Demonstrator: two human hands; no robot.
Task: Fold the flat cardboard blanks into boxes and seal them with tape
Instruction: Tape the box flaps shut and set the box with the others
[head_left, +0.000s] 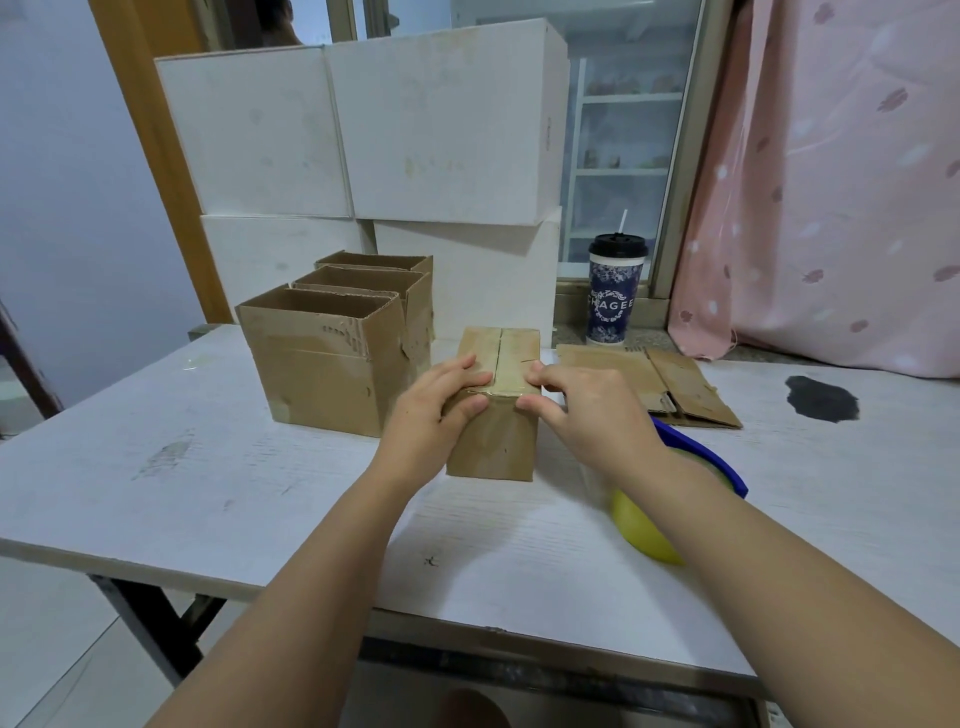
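Observation:
A small brown cardboard box (496, 441) stands mid-table with its top flaps closed and clear tape along the seam. My left hand (436, 410) lies over its top left edge, fingers on top and thumb on the near face. On the top right edge my right hand (576, 410) presses the tape end with curled fingers and thumb. A flat cardboard blank (670, 384) lies to the right behind my right hand. A blue tape dispenser (722, 467) with a yellowish tape roll (644, 525) lies under my right forearm.
Three open-topped brown boxes (322, 358) stand in a row at the left rear of the white table (208, 493). Large white cartons (363, 135) are stacked behind. A lidded paper cup (613, 291) stands on the window sill. A dark stain (821, 397) marks the table at right.

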